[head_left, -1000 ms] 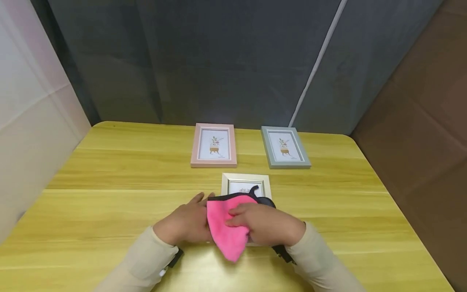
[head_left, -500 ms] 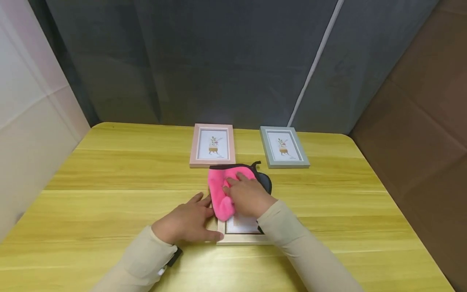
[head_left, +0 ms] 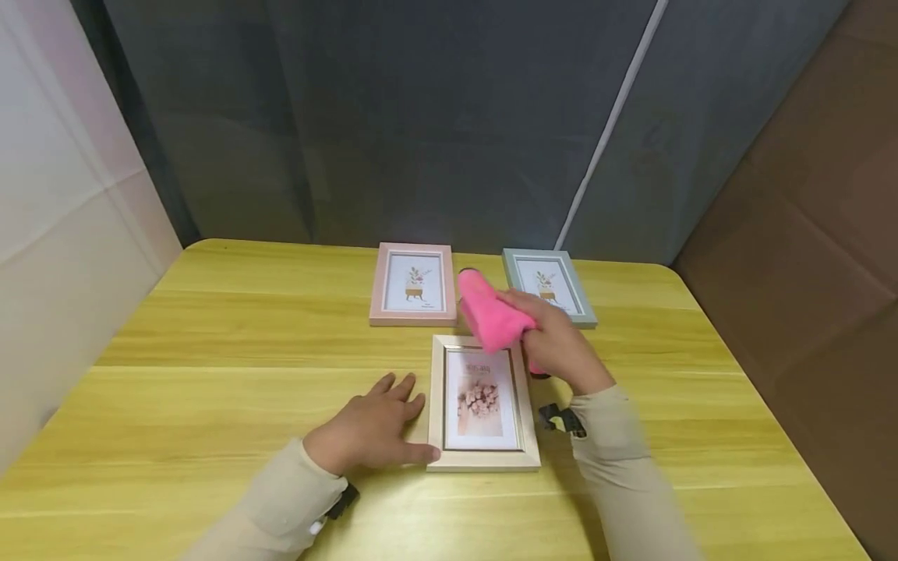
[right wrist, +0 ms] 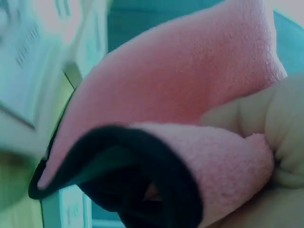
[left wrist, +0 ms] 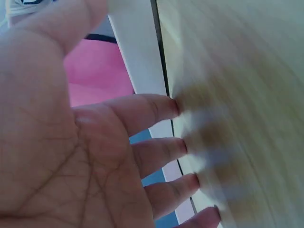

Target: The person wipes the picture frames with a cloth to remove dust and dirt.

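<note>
A cream picture frame with a flower print lies flat before me. My left hand rests on the table at its left, fingers spread and straight, the thumb tip at the frame's lower left corner. In my right hand a pink cleaning cloth with black edging is gripped, bunched up over the frame's top edge. The right wrist view shows the cloth folded, its dark underside curling out below the fingers. In the left wrist view the open palm faces the camera, fingertips on the wood.
A pink picture frame and a grey-green picture frame lie at the back of the wooden table; the right hand partly covers the latter. A dark curtain hangs behind the table.
The right hand pushed the cloth up across the cream frame, then gathered it and drew it to the upper right, uncovering the print. The left hand stayed by the frame's left side.
</note>
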`<state>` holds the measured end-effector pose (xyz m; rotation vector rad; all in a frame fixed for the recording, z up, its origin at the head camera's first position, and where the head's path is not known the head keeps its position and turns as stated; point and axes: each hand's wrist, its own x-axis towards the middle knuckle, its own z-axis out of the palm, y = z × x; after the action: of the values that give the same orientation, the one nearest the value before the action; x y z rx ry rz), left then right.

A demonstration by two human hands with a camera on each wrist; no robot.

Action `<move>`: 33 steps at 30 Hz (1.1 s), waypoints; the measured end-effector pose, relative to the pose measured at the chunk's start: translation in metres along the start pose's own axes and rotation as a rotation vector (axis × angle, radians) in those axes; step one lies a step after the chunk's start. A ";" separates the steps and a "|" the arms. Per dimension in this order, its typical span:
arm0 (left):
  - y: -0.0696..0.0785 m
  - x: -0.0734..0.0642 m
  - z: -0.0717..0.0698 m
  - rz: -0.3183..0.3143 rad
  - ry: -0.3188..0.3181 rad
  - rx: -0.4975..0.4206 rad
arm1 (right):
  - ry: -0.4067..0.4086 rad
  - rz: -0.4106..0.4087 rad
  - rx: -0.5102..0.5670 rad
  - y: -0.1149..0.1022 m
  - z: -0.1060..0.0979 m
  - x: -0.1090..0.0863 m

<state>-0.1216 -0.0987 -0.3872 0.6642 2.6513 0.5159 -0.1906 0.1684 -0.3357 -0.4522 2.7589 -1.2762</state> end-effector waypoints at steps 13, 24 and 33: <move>-0.018 0.044 -0.008 -0.021 0.187 -0.055 | 0.101 0.073 0.371 0.040 -0.012 -0.005; -0.020 0.040 -0.006 -0.022 0.197 -0.083 | -0.094 -0.347 -0.163 -0.006 0.034 -0.043; -0.024 0.039 -0.014 -0.091 0.158 -0.051 | -0.433 -0.449 -0.831 -0.030 0.082 -0.088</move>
<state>-0.1684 -0.1022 -0.3945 0.5038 2.7894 0.6310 -0.0845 0.1156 -0.3716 -1.2643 2.7264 0.0582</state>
